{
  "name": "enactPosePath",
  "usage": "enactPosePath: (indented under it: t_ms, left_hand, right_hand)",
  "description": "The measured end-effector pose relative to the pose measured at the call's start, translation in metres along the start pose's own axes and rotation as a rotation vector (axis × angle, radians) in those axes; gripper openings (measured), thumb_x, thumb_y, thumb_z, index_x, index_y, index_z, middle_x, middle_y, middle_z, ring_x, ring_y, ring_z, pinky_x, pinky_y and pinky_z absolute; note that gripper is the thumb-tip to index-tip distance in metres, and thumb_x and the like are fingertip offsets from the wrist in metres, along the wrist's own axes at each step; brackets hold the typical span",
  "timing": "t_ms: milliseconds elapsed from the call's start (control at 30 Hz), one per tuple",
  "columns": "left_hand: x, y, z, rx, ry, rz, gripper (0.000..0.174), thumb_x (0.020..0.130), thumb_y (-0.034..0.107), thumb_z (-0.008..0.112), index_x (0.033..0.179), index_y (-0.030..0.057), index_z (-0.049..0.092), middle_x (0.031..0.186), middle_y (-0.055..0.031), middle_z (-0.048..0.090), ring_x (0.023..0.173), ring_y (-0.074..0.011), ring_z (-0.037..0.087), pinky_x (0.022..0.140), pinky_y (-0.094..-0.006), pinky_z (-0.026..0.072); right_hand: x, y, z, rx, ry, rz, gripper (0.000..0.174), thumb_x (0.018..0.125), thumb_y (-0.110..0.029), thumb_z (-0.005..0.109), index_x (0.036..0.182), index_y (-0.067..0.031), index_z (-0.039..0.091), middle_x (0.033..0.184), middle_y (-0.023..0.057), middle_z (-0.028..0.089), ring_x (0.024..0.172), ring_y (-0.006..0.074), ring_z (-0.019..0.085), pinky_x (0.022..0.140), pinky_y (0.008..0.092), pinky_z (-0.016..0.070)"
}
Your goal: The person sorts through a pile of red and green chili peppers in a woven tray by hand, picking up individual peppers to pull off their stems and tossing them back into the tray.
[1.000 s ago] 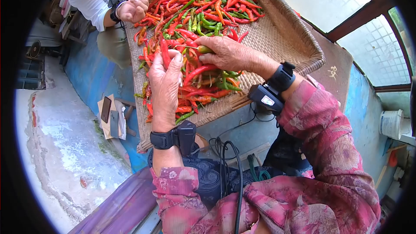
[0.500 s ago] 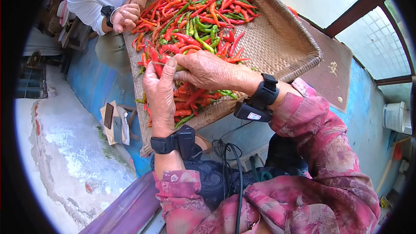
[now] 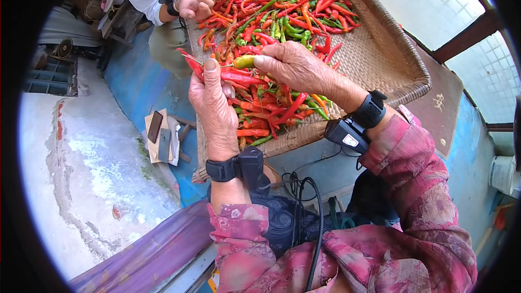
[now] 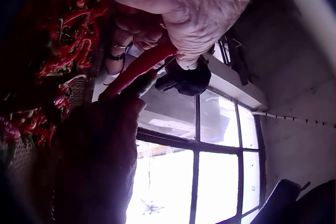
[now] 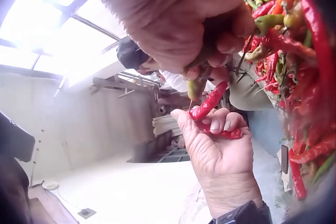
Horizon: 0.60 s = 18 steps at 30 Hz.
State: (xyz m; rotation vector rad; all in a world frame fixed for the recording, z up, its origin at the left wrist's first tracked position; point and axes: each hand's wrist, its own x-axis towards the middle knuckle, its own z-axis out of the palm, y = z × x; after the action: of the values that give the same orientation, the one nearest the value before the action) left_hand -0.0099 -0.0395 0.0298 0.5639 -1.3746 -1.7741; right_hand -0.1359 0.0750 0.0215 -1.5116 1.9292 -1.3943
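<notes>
I see green chili [image 3: 244,62] pinched in right hand [image 3: 296,68] fingertips, long axis 9-to-3, stem end toward left thumb; can't tell if they touch. Left hand [image 3: 214,111] at its 9 o'clock, curled round red chili [image 3: 194,65] pointing 10. Woven tray [image 3: 412,84] beyond at 12.

Woven tray [image 3: 380,49] fills upper centre of head view, tilted, near edge running toward lower left. Red and green chillies [image 3: 271,21] heaped across its left and middle part, spilling right down to near rim. Right side of tray bare weave. Below, at left of frame: pale concrete floor [image 3: 81,173], cardboard scrap [image 3: 172,133] lying on it, two dark phones [image 3: 155,126] on cardboard.
</notes>
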Motion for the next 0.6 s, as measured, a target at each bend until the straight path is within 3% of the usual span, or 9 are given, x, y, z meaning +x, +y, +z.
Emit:
enactPosePath:
  t_ms: [100,200,400,467,600]
  left_hand:
    - [0.001,0.002,0.0,-0.037,-0.003,0.021,0.03,0.081,0.034,0.066,0.084,0.0077,0.051,0.064,0.0044,0.048,0.048,-0.0023,0.038,0.043,-0.018,0.0297]
    - [0.0,0.005,0.002,-0.013,0.013,0.01,0.025,0.084,0.03,0.063,0.08,0.0109,0.047,0.061,0.0051,0.043,0.047,-0.004,0.038,0.042,-0.0186,0.0314]
    - [0.003,0.004,-0.002,-0.022,0.081,0.049,0.027,0.081,0.03,0.066,0.083,0.0072,0.051,0.063,0.004,0.046,0.048,-0.0037,0.039,0.042,-0.0186,0.0308]
    - [0.002,0.005,-0.001,-0.022,0.108,0.065,0.026,0.082,0.029,0.065,0.083,0.0078,0.05,0.064,0.0035,0.046,0.048,-0.0042,0.039,0.042,-0.0188,0.0311]
    - [0.001,0.007,-0.003,-0.062,0.103,0.039,0.023,0.084,0.028,0.063,0.08,0.0104,0.049,0.062,0.003,0.044,0.049,-0.0059,0.039,0.042,-0.0202,0.0315]
  right_hand:
    - [0.002,-0.004,0.0,0.167,-0.024,0.167,0.035,0.093,-0.033,0.045,0.095,-0.0042,0.064,0.059,-0.0034,0.05,0.053,0.0049,0.045,0.047,0.0234,0.0384]
    - [0.005,-0.002,-0.004,0.257,-0.139,0.19,0.036,0.093,-0.032,0.045,0.096,-0.0018,0.063,0.06,-0.0022,0.052,0.054,0.0056,0.046,0.049,0.0228,0.0392]
    - [0.006,-0.002,-0.019,0.204,-0.242,0.184,0.033,0.089,-0.032,0.053,0.089,0.0,0.061,0.064,0.0004,0.057,0.061,0.0067,0.052,0.055,0.0234,0.0433]
    - [0.006,-0.004,-0.027,0.214,-0.233,0.257,0.03,0.087,-0.03,0.056,0.087,-0.0011,0.062,0.064,0.0,0.056,0.06,0.0068,0.052,0.055,0.0236,0.0426]
    - [0.009,0.0,-0.046,0.099,-0.011,0.248,0.027,0.086,-0.028,0.059,0.083,-0.0021,0.061,0.063,-0.002,0.055,0.06,0.0043,0.049,0.051,0.0214,0.0376]
